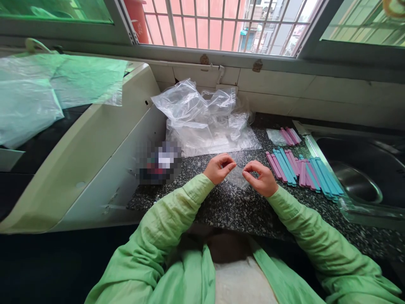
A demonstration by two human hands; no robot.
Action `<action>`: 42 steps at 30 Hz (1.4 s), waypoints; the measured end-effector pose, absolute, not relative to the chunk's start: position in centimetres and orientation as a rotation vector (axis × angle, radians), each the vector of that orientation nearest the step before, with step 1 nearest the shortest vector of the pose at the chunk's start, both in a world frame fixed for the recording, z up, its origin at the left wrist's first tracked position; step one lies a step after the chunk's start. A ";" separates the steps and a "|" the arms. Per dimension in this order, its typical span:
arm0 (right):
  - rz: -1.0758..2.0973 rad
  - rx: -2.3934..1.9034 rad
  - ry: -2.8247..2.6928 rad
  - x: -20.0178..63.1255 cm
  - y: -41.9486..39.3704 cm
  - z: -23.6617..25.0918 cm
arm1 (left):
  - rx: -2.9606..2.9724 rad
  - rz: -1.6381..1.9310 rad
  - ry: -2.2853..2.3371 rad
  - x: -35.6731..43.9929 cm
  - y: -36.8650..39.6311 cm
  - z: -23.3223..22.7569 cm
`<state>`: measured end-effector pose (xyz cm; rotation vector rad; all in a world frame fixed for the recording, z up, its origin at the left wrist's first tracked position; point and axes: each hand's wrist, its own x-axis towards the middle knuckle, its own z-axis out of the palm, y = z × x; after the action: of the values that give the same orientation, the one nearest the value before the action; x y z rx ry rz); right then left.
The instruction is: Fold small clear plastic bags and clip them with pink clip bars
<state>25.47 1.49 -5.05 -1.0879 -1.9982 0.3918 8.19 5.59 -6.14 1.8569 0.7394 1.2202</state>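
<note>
Over the dark speckled counter (pixel 221 202), my left hand (pixel 219 169) and my right hand (pixel 261 178) face each other with a narrow gap between their fingertips. Each has thumb and forefinger pinched together on a small clear plastic bag (pixel 238 178), which hangs between and below them. The bag is so transparent that its edges are hard to make out. To the right of my right hand, flat pink and teal plastic sticks (pixel 284 165) lie side by side in rows. Behind them is a small clear packet (pixel 276 137) beside a few pink sticks (pixel 290 136).
Large crumpled clear plastic bags (pixel 209 122) are heaped against the tiled wall. A blurred-out object (pixel 160 162) sits left of my hands. Further left rises a cream-coloured appliance (pixel 126 122) with plastic sheeting (pixel 63 80) on top. A metal sink (pixel 357 181) borders the counter's right side.
</note>
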 end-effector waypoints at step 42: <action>0.294 -1.096 -1.990 25.9 1.3 -4.7 | 2.131 1.278 0.672 7.8 5.8 -6.5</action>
<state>25.92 1.27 -4.75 -1.0957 -1.9897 0.2936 7.78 5.78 -6.52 2.1312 0.6725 1.2779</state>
